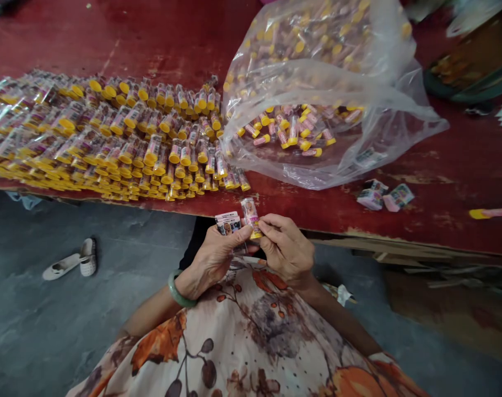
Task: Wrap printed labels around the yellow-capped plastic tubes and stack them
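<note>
My left hand (pixel 217 251) is closed around a small stack of printed cards (pixel 228 223). Between its thumb and my right hand (pixel 287 247) stands a small clear tube (pixel 249 209) with a yellow cap at its lower end and a printed picture on its side. The thumb and fingers of my right hand pinch that tube near the cap. Both hands are above my lap, just in front of the table's edge. Beyond them on the table lie many rows of similar yellow-capped tubes (pixel 151 151).
A large clear plastic bag (pixel 284 168), its mouth facing me, holds loose yellow-capped pink tubes (pixel 304 129). Two bundles of cards (pixel 373 194) and a single tube (pixel 492 213) lie right on the red table (pixel 432 212). White shoes (pixel 71 264) are on the floor.
</note>
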Demonstrator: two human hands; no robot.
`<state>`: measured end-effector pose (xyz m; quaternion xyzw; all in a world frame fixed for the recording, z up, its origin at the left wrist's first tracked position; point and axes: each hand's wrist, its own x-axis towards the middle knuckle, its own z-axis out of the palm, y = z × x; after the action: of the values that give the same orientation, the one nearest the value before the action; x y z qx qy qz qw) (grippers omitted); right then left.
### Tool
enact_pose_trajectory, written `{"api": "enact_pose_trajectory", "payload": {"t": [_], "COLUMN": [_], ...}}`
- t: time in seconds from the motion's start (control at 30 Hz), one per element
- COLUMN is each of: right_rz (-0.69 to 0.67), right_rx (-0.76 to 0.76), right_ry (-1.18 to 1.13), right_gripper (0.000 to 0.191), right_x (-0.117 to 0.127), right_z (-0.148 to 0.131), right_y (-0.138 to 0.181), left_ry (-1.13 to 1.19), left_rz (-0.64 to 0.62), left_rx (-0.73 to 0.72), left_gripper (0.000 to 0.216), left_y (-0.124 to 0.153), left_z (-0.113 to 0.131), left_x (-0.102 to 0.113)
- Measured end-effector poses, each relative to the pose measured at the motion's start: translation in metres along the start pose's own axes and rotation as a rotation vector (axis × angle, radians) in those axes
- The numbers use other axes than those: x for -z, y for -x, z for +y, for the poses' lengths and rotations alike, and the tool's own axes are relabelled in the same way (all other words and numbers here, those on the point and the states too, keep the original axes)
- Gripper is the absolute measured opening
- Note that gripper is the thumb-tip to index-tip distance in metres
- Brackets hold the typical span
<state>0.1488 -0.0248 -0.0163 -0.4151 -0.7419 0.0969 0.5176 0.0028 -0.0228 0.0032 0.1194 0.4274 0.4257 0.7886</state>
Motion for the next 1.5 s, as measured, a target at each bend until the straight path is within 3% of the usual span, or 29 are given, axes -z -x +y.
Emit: {"api": "enact_pose_trajectory", "payload": {"t": [0.2, 0.5, 0.77, 0.9, 1.03, 1.1, 1.17, 1.3, 1.33, 1.4, 1.5], "right_rz": [-0.055, 0.048, 0.055, -0.003, -0.042, -0.059, -0.044, -0.007, -0.007, -0.012, -0.025], "right_rx": [-0.034, 0.0, 0.021, 0.013, 0.035, 0.031, 0.024, 0.033, 0.029, 0.016, 0.009], "right_ry": [-0.03, 0.043, 0.129, 0.183, 0.092, 0.064, 0.097, 0.109, 0.092, 0.056, 0.05], "right_gripper": [0.026, 0.041, 0.036, 0.034, 0.033, 0.032, 0.03, 0.021, 0.02, 0.019, 0.018], "right_x": [0.005, -0.002, -0.001, -0.003, 0.0, 0.005, 0.011, 0.017, 0.017, 0.015, 0.013], "right_z": [-0.001, -0.004, -0.003, 0.0, 0.005, 0.008, 0.013, 0.027, 0.03, 0.033, 0.033], "right_y": [-0.003, 0.004, 0.006, 0.007, -0.002, -0.008, -0.013, -0.02, -0.02, -0.019, -0.015], "left_ry": [-0.01, -0.004, 0.007, 0.005, -0.072, -0.162, -0.29, -0.687, -0.808, -0.935, -0.75], "left_rz": [-0.023, -0.028, -0.046, -0.036, 0.001, 0.045, 0.091, 0.264, 0.348, 0.509, 0.656], "left_rx": [-0.014, -0.02, 0.012, 0.007, 0.022, -0.045, -0.203, -0.662, -0.766, -0.827, -0.824], "left_gripper": [0.028, 0.033, 0.031, 0.03, 0.031, 0.031, 0.029, 0.024, 0.022, 0.028, 0.035], "left_y": [0.0, -0.001, -0.004, -0.007, -0.008, -0.006, -0.004, -0.016, -0.026, -0.054, -0.107], "left_z": [0.003, 0.003, 0.001, -0.002, 0.009, 0.029, 0.063, 0.164, 0.191, 0.24, 0.289], "left_x": [0.0, -0.003, -0.002, -0.002, 0.002, 0.003, 0.002, -0.006, -0.008, -0.011, -0.011]}}
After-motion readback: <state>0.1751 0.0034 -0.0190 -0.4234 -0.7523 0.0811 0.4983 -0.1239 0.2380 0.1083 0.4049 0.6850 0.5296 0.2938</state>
